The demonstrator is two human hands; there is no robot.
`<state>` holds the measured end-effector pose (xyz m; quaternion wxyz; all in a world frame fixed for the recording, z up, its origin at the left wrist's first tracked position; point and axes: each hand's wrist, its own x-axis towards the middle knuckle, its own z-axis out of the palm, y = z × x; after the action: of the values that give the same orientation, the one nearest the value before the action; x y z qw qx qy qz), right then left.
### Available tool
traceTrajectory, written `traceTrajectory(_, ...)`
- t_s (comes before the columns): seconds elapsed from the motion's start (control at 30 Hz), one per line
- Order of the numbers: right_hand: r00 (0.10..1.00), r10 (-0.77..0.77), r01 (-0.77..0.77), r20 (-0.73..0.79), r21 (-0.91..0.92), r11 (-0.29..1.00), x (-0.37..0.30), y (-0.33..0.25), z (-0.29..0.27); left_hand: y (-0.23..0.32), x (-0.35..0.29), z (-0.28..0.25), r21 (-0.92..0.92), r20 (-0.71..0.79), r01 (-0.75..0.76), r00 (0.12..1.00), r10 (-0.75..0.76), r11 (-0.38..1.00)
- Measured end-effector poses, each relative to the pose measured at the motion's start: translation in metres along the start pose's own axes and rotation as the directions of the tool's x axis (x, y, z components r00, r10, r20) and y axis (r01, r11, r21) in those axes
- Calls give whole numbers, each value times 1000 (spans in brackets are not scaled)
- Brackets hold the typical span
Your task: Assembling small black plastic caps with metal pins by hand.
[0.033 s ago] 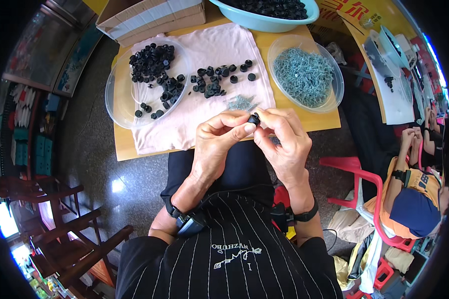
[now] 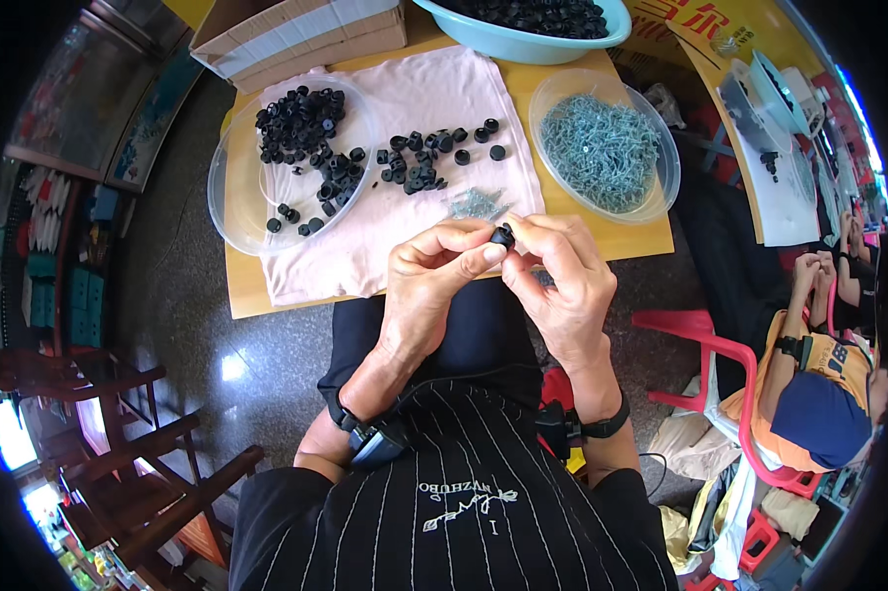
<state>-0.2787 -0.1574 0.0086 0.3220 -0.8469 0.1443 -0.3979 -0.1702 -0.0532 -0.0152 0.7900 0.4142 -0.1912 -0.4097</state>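
Close to the table's front edge, my left hand [image 2: 424, 281] pinches a small black round knob-like part [image 2: 503, 236] between thumb and forefinger. The fingertips of my right hand [image 2: 567, 281] are closed on the same part from the other side; whether they also hold a screw is hidden. Just beyond my fingers lies a small heap of silvery screws [image 2: 477, 204] on a pink cloth [image 2: 444, 89]. Loose black parts [image 2: 419, 167] are scattered farther back on the cloth. A shallow clear round tray [image 2: 229, 215] at left holds many more, and a clear tub [image 2: 668, 163] at right is filled with screws.
Along the table's far edge stand a cardboard box [image 2: 306, 44] and a light blue basin [image 2: 464, 24] of black parts. A red plastic chair [image 2: 744, 364] and another person in orange [image 2: 793, 340] are at right. Dark wooden chairs [image 2: 158, 483] stand at lower left.
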Motion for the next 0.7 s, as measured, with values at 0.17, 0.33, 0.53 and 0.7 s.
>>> traceTrajectory(0.17, 994, -100, 97, -54, -52, 994, 4, 5, 3, -2, 1, 1, -9, -20, 13, 1000, -13, 1000)
traceTrajectory(0.33, 991, -122, 120, -55, -52, 991, 7, 11, 10, -5, 7, -2, -5, -45, 17, 999, -17, 1000)
traceTrajectory(0.53, 993, 10, -3, 121, -56, 998, 51, 33, 10, 7, 29, -19, 468, -75, -88, 987, 139, 879)
traceTrajectory(0.7, 990, 1, -36, -143, -238, 971, 137, 64, -5, 23, 47, -29, 935, 90, -184, 949, 302, 301)
